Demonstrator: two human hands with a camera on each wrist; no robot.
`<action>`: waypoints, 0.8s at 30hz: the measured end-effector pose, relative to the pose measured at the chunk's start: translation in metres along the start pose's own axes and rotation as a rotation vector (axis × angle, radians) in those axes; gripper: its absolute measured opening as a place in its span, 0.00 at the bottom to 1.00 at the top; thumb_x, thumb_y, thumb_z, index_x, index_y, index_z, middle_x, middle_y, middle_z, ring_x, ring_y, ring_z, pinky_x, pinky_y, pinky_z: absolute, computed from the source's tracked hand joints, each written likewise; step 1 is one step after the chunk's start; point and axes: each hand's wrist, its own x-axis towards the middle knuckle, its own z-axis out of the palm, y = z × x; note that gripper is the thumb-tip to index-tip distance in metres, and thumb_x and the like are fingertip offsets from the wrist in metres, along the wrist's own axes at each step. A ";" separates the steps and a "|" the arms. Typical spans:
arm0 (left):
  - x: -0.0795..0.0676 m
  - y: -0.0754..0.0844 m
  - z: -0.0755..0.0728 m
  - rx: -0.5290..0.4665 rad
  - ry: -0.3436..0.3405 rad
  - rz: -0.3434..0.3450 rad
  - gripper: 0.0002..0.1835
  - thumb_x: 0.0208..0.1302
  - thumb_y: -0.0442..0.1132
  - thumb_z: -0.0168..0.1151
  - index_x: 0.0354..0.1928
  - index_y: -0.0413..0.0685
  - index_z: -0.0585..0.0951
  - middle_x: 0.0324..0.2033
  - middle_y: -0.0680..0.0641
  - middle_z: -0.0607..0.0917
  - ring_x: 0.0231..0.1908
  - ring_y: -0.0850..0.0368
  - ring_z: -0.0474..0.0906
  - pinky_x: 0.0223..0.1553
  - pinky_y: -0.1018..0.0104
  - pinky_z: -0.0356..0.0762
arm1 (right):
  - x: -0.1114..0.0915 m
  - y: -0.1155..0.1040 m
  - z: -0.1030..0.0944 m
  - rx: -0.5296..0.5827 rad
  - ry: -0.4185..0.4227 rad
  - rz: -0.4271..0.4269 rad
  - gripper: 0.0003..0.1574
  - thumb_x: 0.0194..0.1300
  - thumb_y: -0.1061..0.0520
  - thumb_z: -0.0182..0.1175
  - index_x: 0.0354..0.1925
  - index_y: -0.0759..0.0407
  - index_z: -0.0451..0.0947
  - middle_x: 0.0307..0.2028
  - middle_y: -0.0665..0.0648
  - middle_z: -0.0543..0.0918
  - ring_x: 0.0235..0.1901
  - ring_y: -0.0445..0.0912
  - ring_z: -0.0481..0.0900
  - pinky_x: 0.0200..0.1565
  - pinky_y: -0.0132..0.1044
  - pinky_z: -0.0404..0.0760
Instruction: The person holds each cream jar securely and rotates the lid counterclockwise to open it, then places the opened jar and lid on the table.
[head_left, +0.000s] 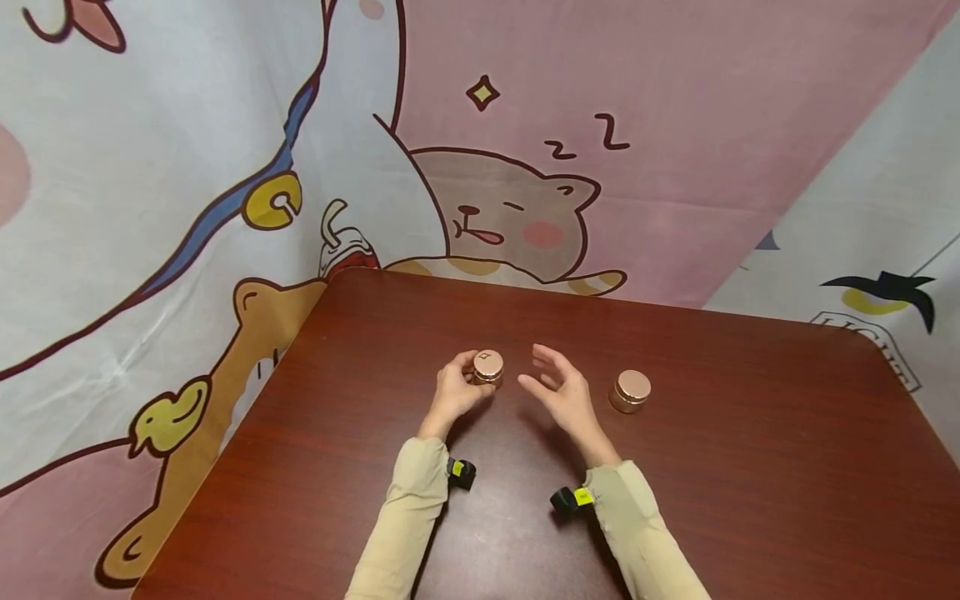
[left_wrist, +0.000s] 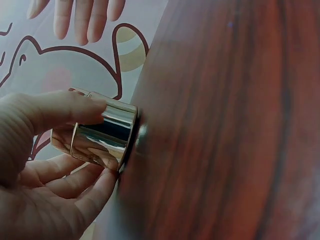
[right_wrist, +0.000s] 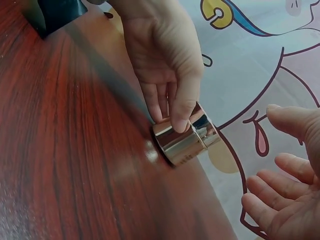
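My left hand (head_left: 453,395) grips a small round rose-gold cosmetic jar (head_left: 488,365), thumb on one side and fingers on the other. A small star mark shows on its pale pink lid. In the left wrist view the jar (left_wrist: 102,142) has a shiny, mirror-like side, and its base is at the tabletop. Just right of it, my right hand (head_left: 564,397) hovers with fingers spread, apart from the jar and holding nothing. A second jar (head_left: 630,390) of the same look stands upright farther right, untouched.
The brown wood-grain table (head_left: 750,467) carries both jars. Behind and to the left hangs a cartoon-printed cloth (head_left: 697,150) along the table's edges. Each wrist wears a small black camera, the left one (head_left: 462,473) and the right one (head_left: 567,500).
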 end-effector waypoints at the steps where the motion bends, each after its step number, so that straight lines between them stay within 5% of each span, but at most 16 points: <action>1: 0.000 0.000 0.000 0.014 -0.004 0.006 0.37 0.49 0.26 0.83 0.65 0.29 0.84 0.53 0.29 0.93 0.56 0.34 0.92 0.60 0.47 0.95 | 0.000 0.000 0.000 0.000 -0.002 0.000 0.33 0.72 0.73 0.69 0.72 0.79 0.74 0.70 0.82 0.80 0.70 0.76 0.81 0.73 0.70 0.82; 11: 0.001 0.011 -0.002 0.124 0.005 0.012 0.30 0.49 0.27 0.86 0.58 0.31 0.89 0.46 0.32 0.95 0.48 0.37 0.95 0.53 0.51 0.96 | 0.000 -0.001 0.002 0.000 -0.008 0.007 0.33 0.72 0.73 0.69 0.71 0.80 0.74 0.69 0.83 0.81 0.70 0.76 0.81 0.74 0.70 0.82; 24: 0.002 0.010 -0.004 0.086 0.020 0.025 0.28 0.45 0.30 0.89 0.52 0.35 0.91 0.44 0.35 0.96 0.42 0.45 0.95 0.45 0.66 0.94 | 0.000 -0.002 0.000 0.010 -0.010 0.003 0.32 0.72 0.74 0.69 0.71 0.82 0.74 0.69 0.83 0.81 0.70 0.76 0.82 0.74 0.69 0.82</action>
